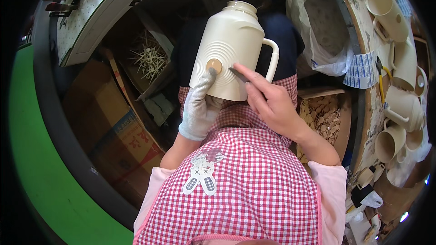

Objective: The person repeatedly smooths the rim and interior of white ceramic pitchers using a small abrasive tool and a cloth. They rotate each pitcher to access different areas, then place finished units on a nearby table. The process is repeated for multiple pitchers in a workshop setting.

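A cream plastic jug body [230, 31] with a side handle rests tilted over my lap, its neck pointing away from me. Concentric ridges ring a small round tan disc [214, 66] on its side. My left hand [200, 104], in a whitish knit glove, grips the jug's lower left part, its thumb against the disc. In my bare right hand [271, 102] is a small knife [239, 75] with a dark blade, its handle hidden by my fingers. The blade lies close to the ridges, right of the disc; whether it touches is unclear. My right index fingertip is at the jug's wall.
A box of round tan discs [320, 115] sits right of my lap, below a white plastic bag [313, 31]. Several cream jug bodies [402, 109] and yellow-handled pliers [381, 81] lie on the right bench. At left, a carton holds thin pale sticks [149, 56].
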